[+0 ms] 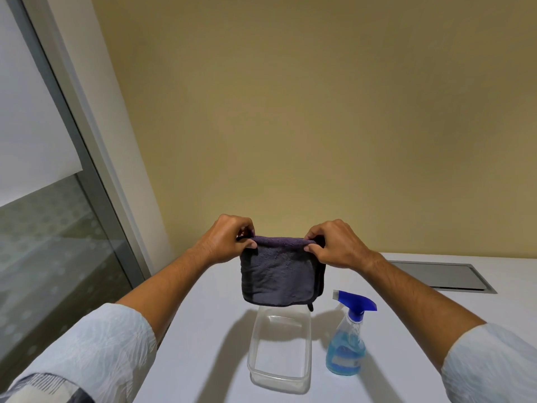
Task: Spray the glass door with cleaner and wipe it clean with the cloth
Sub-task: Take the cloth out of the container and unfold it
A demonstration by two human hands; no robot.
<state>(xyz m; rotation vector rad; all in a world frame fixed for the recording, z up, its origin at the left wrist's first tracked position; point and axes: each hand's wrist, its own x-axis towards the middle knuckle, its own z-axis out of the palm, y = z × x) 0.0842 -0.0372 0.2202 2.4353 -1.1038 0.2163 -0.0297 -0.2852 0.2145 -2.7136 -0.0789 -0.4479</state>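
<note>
A dark grey cloth hangs folded in the air above the white table. My left hand pinches its upper left corner and my right hand pinches its upper right corner. Below and to the right, a clear spray bottle with blue liquid and a blue trigger head stands upright on the table, apart from both hands. The glass door with its grey metal frame runs along the left side, frosted white above and patterned lower down.
A clear plastic container sits on the white table right under the cloth, left of the bottle. A grey metal flap is set flush into the tabletop at the back right. A beige wall stands behind.
</note>
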